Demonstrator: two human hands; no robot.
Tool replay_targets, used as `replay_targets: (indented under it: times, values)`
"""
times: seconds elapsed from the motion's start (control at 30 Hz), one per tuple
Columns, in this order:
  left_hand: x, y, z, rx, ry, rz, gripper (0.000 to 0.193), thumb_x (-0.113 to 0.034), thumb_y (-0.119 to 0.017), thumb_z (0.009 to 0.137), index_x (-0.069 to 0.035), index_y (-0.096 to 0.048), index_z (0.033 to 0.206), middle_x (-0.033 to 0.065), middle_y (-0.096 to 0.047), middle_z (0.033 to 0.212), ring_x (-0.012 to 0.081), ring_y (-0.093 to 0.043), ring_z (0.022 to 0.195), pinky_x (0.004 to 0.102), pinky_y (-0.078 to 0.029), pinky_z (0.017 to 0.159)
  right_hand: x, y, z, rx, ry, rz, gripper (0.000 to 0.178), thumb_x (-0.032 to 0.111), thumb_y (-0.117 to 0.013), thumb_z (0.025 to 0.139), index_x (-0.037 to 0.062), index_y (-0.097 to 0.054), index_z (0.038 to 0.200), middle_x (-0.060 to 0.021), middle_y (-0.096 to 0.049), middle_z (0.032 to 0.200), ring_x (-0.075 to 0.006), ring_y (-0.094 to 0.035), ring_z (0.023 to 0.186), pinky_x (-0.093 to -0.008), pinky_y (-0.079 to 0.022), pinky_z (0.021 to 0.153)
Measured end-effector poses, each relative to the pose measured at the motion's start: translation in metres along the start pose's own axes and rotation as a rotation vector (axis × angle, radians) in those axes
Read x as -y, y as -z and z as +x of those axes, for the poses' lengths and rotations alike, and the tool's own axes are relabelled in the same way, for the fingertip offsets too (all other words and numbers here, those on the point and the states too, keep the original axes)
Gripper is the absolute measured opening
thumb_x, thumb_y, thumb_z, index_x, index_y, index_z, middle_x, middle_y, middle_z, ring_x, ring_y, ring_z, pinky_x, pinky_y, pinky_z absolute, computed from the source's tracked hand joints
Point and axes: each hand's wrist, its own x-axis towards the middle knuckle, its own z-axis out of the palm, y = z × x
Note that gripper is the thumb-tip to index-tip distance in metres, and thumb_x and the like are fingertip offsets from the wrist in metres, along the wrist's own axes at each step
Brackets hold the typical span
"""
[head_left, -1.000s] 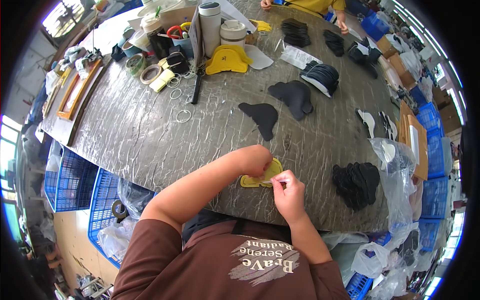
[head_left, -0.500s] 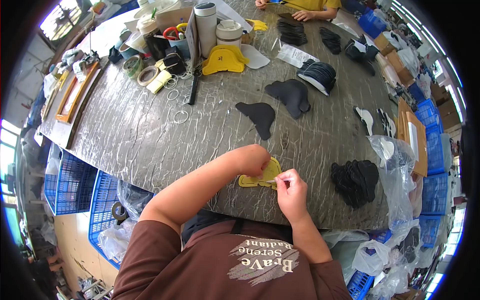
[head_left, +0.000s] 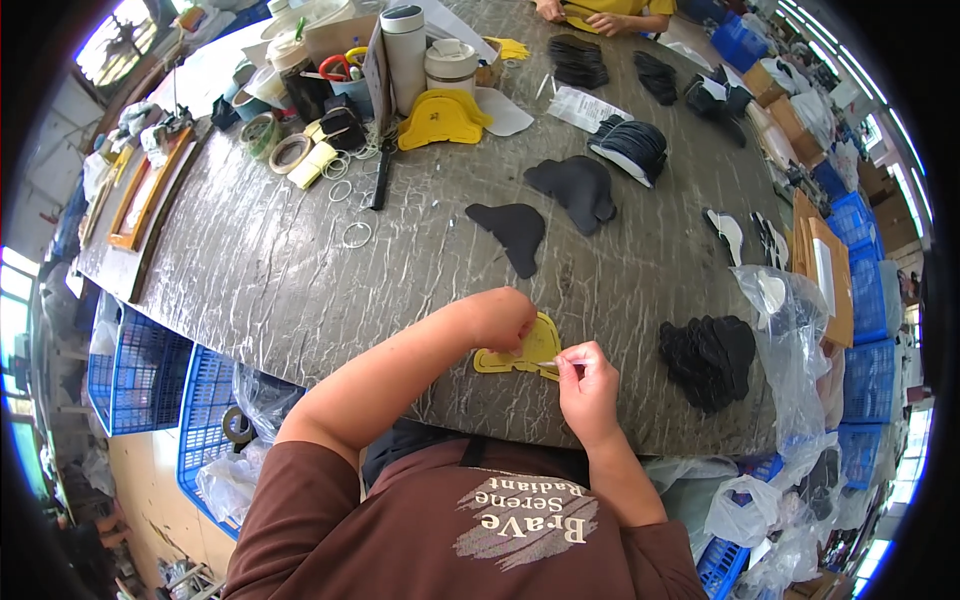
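Note:
Flat on the table near me is a yellow pattern template [head_left: 541, 341] with a curved outline and slots along its lower edge. My left hand [head_left: 506, 320] is bent over its left part, fingers curled down onto it and partly hidden by the wrist. At its lower right corner, my right hand [head_left: 588, 388] pinches a thin whitish pen-like stick between thumb and forefinger, the tip close to the template's edge. Farther out lie two flat black cut pieces, one smaller [head_left: 513, 236] and one larger [head_left: 578, 192]. Whatever may lie under the template is hidden.
A stack of black pieces [head_left: 707, 362] sits to my right, beside a clear plastic bag [head_left: 785, 335]. Toward the back stand a white flask [head_left: 404, 60], yellow templates [head_left: 443, 117], tape rolls [head_left: 290, 153] and red-handled scissors [head_left: 335, 67]. Across the table another person's hands [head_left: 606, 23] are at work.
My right hand has shifted slightly to the right with the stick, out to the template's lower right corner. My left hand stays on the template. The whole view has shifted a little.

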Motion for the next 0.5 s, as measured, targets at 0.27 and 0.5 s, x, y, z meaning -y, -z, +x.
replay_targets:
  times: [0.27, 0.5]
  values:
    - [-0.002, 0.002, -0.001, 0.002, 0.003, 0.004, 0.021, -0.013, -0.074, 0.069, -0.001, -0.064, 0.083, 0.0129, -0.067, 0.073, 0.0238, -0.068, 0.067, 0.0361, -0.052, 0.061, -0.006, 0.015, -0.013, -0.035, -0.042, 0.015, 0.01, -0.003, -0.062, 0.087, 0.001, -0.053, 0.087, -0.0097, -0.063, 0.079, -0.0142, -0.059, 0.066, -0.0274, -0.049, 0.063]
    - [-0.004, 0.003, -0.002, 0.05, 0.091, -0.053, 0.02, -0.013, -0.074, 0.069, -0.002, -0.065, 0.082, 0.0133, -0.067, 0.074, 0.0255, -0.068, 0.072, 0.0371, -0.052, 0.065, -0.009, 0.028, -0.013, -0.054, -0.038, -0.04, 0.011, -0.002, -0.063, 0.086, 0.0001, -0.052, 0.086, -0.0114, -0.063, 0.075, -0.019, -0.063, 0.064, -0.0304, -0.051, 0.061]
